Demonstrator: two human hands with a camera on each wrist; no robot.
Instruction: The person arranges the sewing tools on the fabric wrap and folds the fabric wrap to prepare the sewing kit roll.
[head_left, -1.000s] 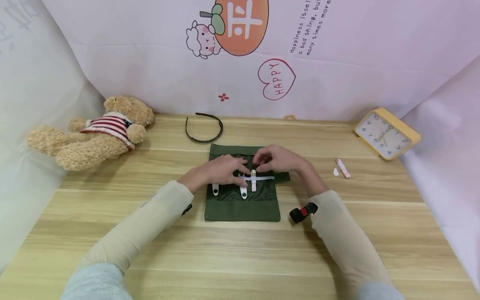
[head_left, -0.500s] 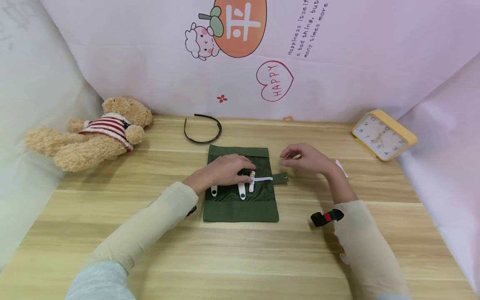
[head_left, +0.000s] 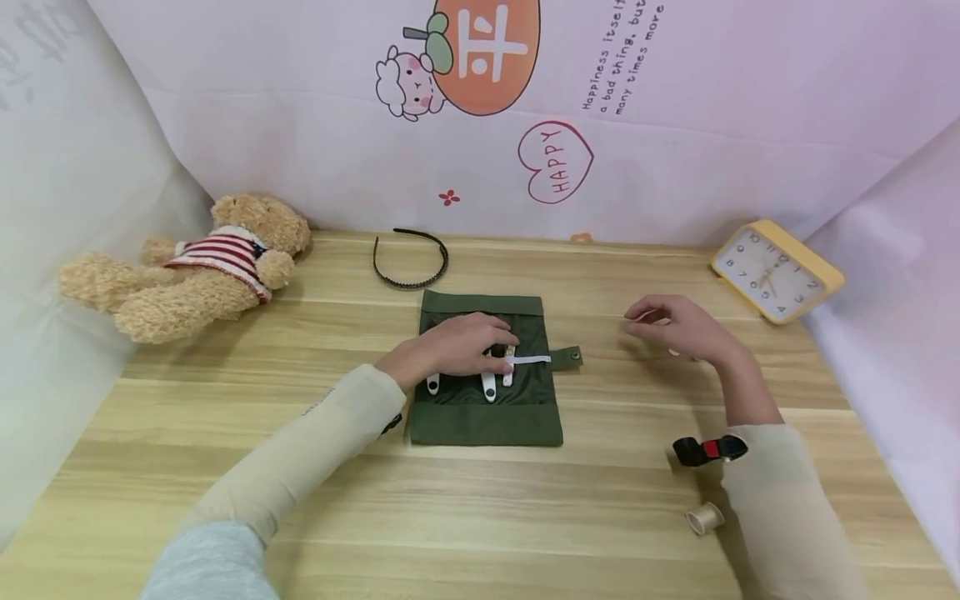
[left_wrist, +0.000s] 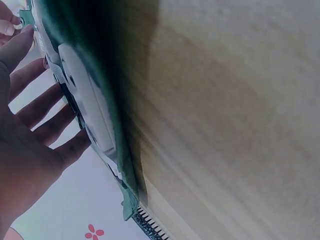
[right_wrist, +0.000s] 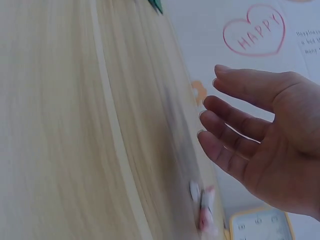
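My left hand (head_left: 461, 343) rests over an unrolled dark green cloth pouch (head_left: 487, 425), its fingertips by a white elastic band (head_left: 532, 359). Under the band lies a small patterned nail clipper (head_left: 508, 378). Two white-handled tools (head_left: 490, 388) lie beside it, their upper parts hidden by the hand. In the left wrist view the fingers (left_wrist: 47, 107) are spread along the pouch. My right hand (head_left: 686, 327) hovers to the right, loosely bent and holding nothing. Below it, the right wrist view shows a pink-and-white nail clipper (right_wrist: 206, 212) beside a small white piece (right_wrist: 194, 191).
A black headband (head_left: 408, 283) lies behind the pouch. At the left back is a teddy bear (head_left: 202, 283) in a striped shirt. A yellow clock (head_left: 776, 271) stands at the right back. A thread spool (head_left: 705, 518) lies near the right forearm.
My right hand has left the pouch and moved right, toward the loose nail clipper. The left hand stays over the pouch, slightly shifted. A thread spool has come into sight by the right forearm.
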